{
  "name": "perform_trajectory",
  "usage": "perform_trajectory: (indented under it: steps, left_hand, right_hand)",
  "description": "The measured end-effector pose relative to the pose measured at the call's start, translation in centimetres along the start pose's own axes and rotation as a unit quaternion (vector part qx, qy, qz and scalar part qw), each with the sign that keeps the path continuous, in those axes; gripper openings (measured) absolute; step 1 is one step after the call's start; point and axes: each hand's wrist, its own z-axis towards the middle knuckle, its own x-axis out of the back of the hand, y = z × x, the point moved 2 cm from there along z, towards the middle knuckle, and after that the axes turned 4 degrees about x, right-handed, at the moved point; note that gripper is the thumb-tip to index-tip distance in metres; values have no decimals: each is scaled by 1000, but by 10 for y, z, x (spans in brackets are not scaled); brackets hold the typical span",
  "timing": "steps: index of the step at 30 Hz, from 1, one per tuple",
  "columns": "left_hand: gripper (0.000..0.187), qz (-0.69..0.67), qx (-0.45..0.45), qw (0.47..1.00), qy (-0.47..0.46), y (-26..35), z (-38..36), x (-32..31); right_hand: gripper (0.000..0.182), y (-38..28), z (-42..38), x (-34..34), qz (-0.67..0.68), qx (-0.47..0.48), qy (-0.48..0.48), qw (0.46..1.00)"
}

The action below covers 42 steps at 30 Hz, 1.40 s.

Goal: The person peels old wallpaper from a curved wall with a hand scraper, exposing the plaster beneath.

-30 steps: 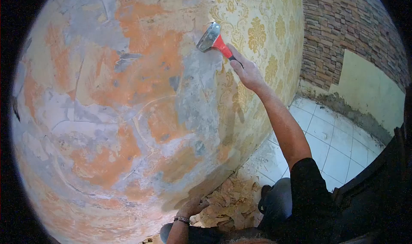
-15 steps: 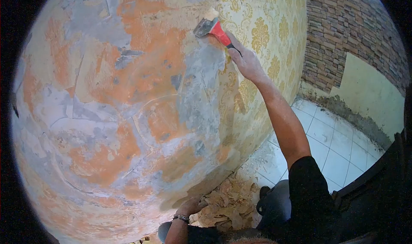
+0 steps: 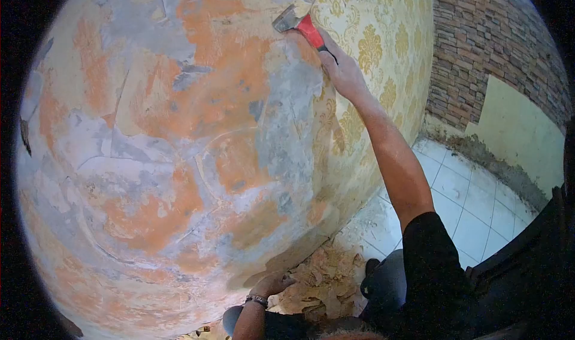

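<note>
My right hand is wrapped round the red and black handle of a scraper. The scraper's wide metal blade lies against the wall, near the edge of the gold-patterned wallpaper, with a pale scrap on the blade. Left of that edge the wall is bare, in patches of orange, grey and cream. Low in the view, my left hand, with a bracelet at the wrist, hangs beside the wall's foot above the peeled scraps; its fingers are partly curled, and I cannot make out anything in them.
A heap of torn wallpaper scraps lies on the floor along the wall. White floor tiles stretch to the right. Beyond them stands another wall with a brick pattern and a plain cream lower part.
My right hand has moved the scraper slightly up along the wall. The view has shifted a little, and my left hand stays low by the wall.
</note>
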Motion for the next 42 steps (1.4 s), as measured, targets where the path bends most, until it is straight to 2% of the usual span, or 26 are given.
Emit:
perform_trajectory:
  steps: [6, 8, 9, 11, 12, 13, 15, 17, 18, 20, 23, 25, 26, 28, 29, 32, 35, 36, 37, 38, 39, 42]
  left_hand:
    - [58, 60, 54, 997, -12, -6, 11, 5]
    - [66, 29, -27, 998, -42, -25, 22, -7]
    - [66, 32, -25, 998, -42, -33, 18, -13]
    - [70, 124, -12, 992, 11, -40, 19, -14]
    - [70, 129, -15, 991, 21, -12, 12, 7]
    - [72, 129, 90, 986, -47, 40, -7, 36]
    - [75, 125, 197, 964, -124, 53, -24, 38]
    - [80, 55, 54, 995, -56, 26, -16, 21]
    - [80, 56, 54, 996, -52, 31, -16, 26]
    - [80, 121, 95, 981, -118, 40, -21, 29]
    - [81, 121, 110, 981, -100, 28, -15, 23]
    - [81, 96, 119, 984, -88, 46, -28, 34]
    - [81, 69, 126, 986, -79, 55, -32, 39]
    - [78, 84, 101, 989, -62, 63, -34, 39]
    - [76, 104, 83, 989, -57, 63, -43, 35]
    - [68, 155, 57, 984, -74, 7, -9, 5]
    - [60, 157, 80, 984, -35, 42, -29, 24]
    - [56, 156, 5, 988, 19, 34, -29, 20]
    - [50, 165, -138, 968, 131, -57, 20, -18]
    - [48, 144, -107, 976, 120, -38, 24, -1]
    - [45, 121, -73, 985, 100, -14, 12, 12]
    - [43, 113, -75, 979, 156, 71, -28, 62]
  right_hand:
    - [55, -3, -2, 0, -1, -4, -15, 1000]
    - [56, -6, 5, -3, 4, -14, -9, 1000]
    - [54, -9, 16, -6, 8, -21, 6, 1000]
    - [53, -13, 25, -6, 12, -17, 24, 999]
    - [55, -10, 23, -9, 8, -3, 32, 999]
    - [58, -9, 23, -9, 4, 11, 40, 999]
    - [58, -13, 12, -6, 16, -3, 27, 999]
    - [58, -16, 16, -4, 27, -10, 17, 999]
    - [57, -17, 25, -5, 29, -40, 16, 999]
    - [57, -15, 27, -6, 32, -81, 18, 996]
    - [56, -23, 35, -2, -4, -56, 41, 998]
    - [54, -22, 23, -8, -15, 21, 75, 997]
    - [54, -25, 24, -7, -15, 24, 75, 997]
    - [53, -43, 30, -2, 13, -63, 45, 997]
    - [53, -43, 28, -5, 15, -74, 44, 996]
    - [52, -38, 37, -5, -13, -77, 27, 997]
    - [51, -61, 20, -15, 88, -88, 59, 990]
    - [51, -64, 6, -23, 118, -90, 75, 986]
    - [53, -63, 1, -40, 119, -32, 88, 988]
    - [54, -50, -15, -50, 95, 3, 100, 990]
    - [55, -57, -29, -50, 121, -15, 91, 988]
    - [56, -65, -64, -56, 147, -37, 78, 985]
